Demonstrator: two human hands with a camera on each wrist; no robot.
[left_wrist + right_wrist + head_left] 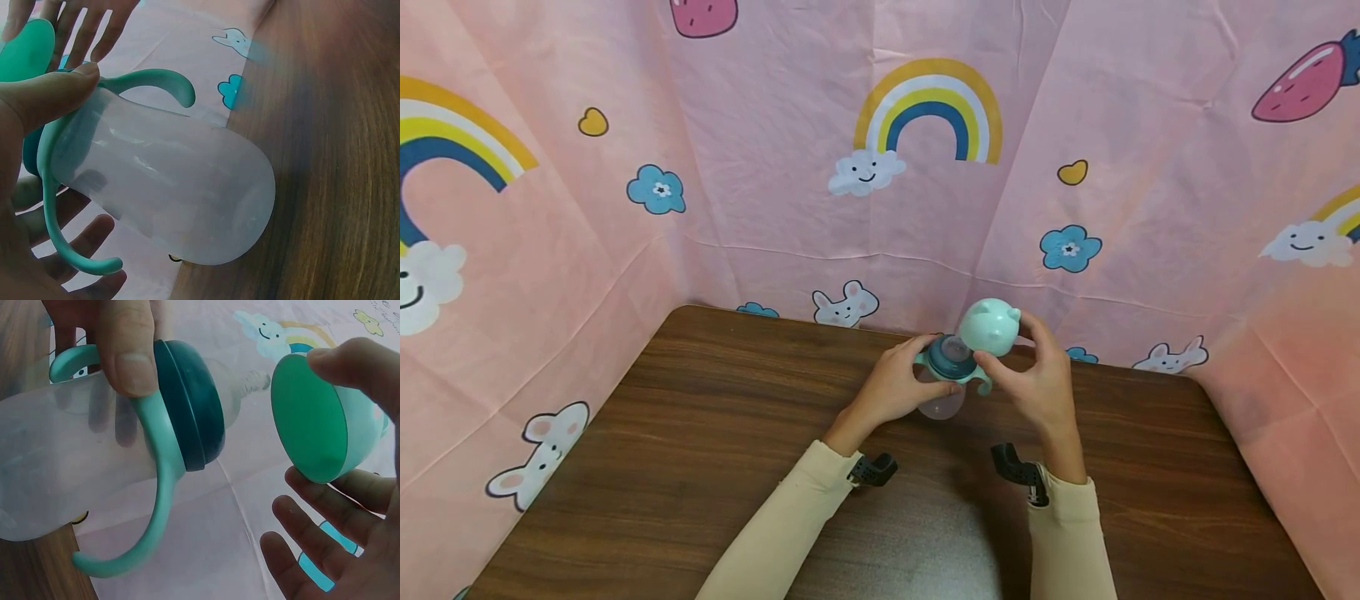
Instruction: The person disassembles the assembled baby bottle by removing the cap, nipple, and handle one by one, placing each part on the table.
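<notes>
My left hand (895,379) grips a baby bottle (181,169) around its neck, thumb on one side and fingers on the other. The bottle has a clear body, a dark teal collar (190,403), two mint handles (162,500) and a clear nipple (234,390) that stands exposed. My right hand (1037,375) holds the mint dome-shaped cap (990,327) between thumb and fingers, its hollow side facing the nipple. In the right wrist view a small gap shows between nipple and cap. The bottle tilts, its base toward me.
Beneath the hands lies a dark wooden table (737,417). A pink printed cloth (775,167) hangs behind and beside it, meeting the table's back edge just beyond the bottle. Both wrists wear black mounts (1018,467).
</notes>
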